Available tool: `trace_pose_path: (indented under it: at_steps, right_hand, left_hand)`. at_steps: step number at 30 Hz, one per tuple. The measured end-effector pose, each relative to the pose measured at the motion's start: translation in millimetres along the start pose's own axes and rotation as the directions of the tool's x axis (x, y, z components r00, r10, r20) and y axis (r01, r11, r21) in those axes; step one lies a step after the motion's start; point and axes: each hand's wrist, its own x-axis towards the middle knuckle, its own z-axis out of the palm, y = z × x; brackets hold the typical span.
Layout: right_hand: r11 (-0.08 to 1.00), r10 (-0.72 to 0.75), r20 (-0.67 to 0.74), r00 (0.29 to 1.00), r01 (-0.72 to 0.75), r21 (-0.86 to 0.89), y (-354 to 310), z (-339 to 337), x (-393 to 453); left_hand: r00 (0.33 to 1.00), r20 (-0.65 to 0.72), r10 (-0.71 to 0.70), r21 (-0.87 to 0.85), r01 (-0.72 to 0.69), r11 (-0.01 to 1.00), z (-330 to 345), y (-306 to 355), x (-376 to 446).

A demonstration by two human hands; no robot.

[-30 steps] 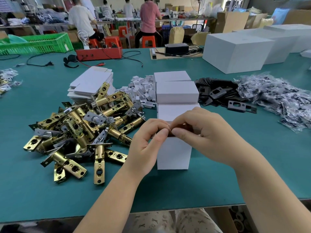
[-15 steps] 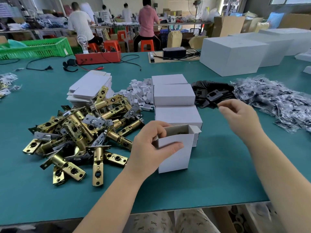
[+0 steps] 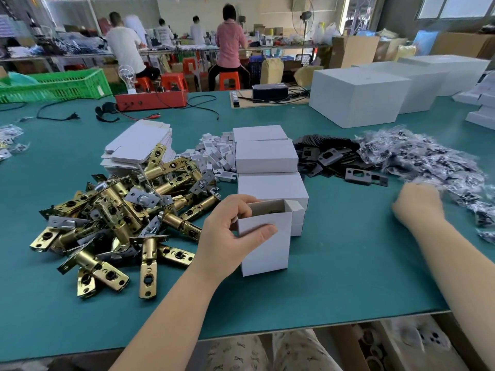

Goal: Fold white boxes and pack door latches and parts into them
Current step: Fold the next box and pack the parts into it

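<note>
The green surface (image 3: 334,277) runs wide under everything, and well beyond the fingers, at its far right, stand big white cartons (image 3: 359,97). To the left of the left-hand fingers sprawls a heap of brass door latches (image 3: 115,223), some with silver faceplates, and behind that heap lies a stack of flat white box blanks (image 3: 139,143). Just past the right-hand fingers, and touching them, spreads a drift of small clear parts bags (image 3: 428,162); between those bags and the boxes sits a pile of dark strike plates (image 3: 334,156). Straight beyond the left-hand fingers a row of closed white boxes (image 3: 267,156) lines up away from the person, with a scatter of small white card pieces (image 3: 217,151) beside it. The open white box (image 3: 265,242) stands upright on the surface, hard against the nearest closed one, its top flaps up and something dark showing inside. The left hand (image 3: 227,236) grasps it at the top edge, thumb across the front wall and fingers (image 3: 238,207) curled over the rim. The right hand (image 3: 417,204) is blurred at the edge of the bags, well to the right of the open box; whether its fingers are clenched or loose I cannot tell.
</note>
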Motion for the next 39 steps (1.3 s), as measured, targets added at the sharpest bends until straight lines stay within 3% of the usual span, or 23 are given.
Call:
trace_pose_path:
  at_steps: [5, 8, 10, 14, 17, 19, 22, 25, 27, 30, 32, 35, 37, 39]
  right_hand:
    - [0.949, -0.306, -0.002, 0.952, 0.305, 0.078, -26.6, -6.7, -26.7]
    - [0.836, -0.519, -0.032, 0.854, 0.515, 0.19, -46.8, -5.4, -47.5]
    - [0.763, -0.591, -0.005, 0.807, 0.561, 0.321, -56.5, -3.6, -56.9]
    - [0.627, -0.621, -0.02, 0.784, 0.511, 0.588, -68.3, 0.3, -68.3]
    - [0.654, -0.658, -0.041, 0.751, 0.599, 0.462, -70.6, 7.9, -66.5]
    - [0.672, -0.656, -0.019, 0.755, 0.594, 0.442, -68.8, 11.5, -65.7]
    - [0.684, -0.622, -0.092, 0.777, 0.597, 0.419, -69.0, 14.3, -65.8]
    - [0.672, -0.495, -0.155, 0.855, 0.491, 0.554, -72.3, 12.6, -67.3]
    - [0.653, -0.373, -0.122, 0.92, 0.353, 0.67, -73.3, 10.7, -68.4]
    - [0.625, -0.267, -0.064, 0.961, 0.224, 0.748, -75.8, 6.9, -68.8]
    - [0.485, -0.179, 0.002, 0.984, 0.086, 0.87, -79.0, 2.5, -68.4]
    - [0.16, -0.146, 0.229, 0.963, -0.205, 0.966, -84.5, -10.1, -71.2]
    - [0.074, -0.195, 0.257, 0.947, -0.246, 0.966, -87.4, -19.3, -75.0]
    - [0.03, -0.23, 0.174, 0.958, -0.171, 0.985, -90.9, -34.0, -83.2]
  left_hand:
    - [1.0, -0.018, -0.015, -0.016, 0.015, 1.0, 2.3, -1.0, 1.2]
    - [1.0, -0.015, -0.02, -0.042, 0.02, 0.999, 3.0, -1.6, 0.8]
    - [1.0, -0.014, -0.012, -0.048, 0.011, 0.999, 2.7, -2.2, 0.0]
    - [1.0, -0.01, 0.01, -0.039, -0.01, 0.999, 2.6, -1.8, -1.6]
    - [1.0, -0.015, 0.009, -0.039, -0.009, 0.999, 2.3, -0.1, -2.6]
    - [1.0, -0.018, -0.005, -0.034, 0.005, 0.999, 2.4, 0.0, -2.7]
    - [0.999, -0.009, -0.035, -0.041, 0.034, 0.999, 3.1, -0.2, -3.6]
    - [0.999, -0.018, -0.027, -0.065, 0.026, 0.998, 6.6, -0.6, -2.8]
    - [0.999, -0.045, 0.016, -0.041, -0.018, 0.999, 11.8, -0.5, -1.2]
    - [0.995, -0.033, 0.092, 0.041, -0.09, 0.995, 21.7, 3.3, 2.5]
    - [0.993, 0.005, 0.118, 0.073, -0.118, 0.99, 24.8, 3.9, 5.1]
    - [0.981, 0.056, 0.183, 0.117, -0.189, 0.975, 20.6, 1.1, 5.1]
    - [0.972, 0.071, 0.224, 0.163, -0.232, 0.959, 16.2, -3.0, 3.0]
    - [0.97, 0.085, 0.229, 0.16, -0.24, 0.958, 13.8, -5.1, -0.4]
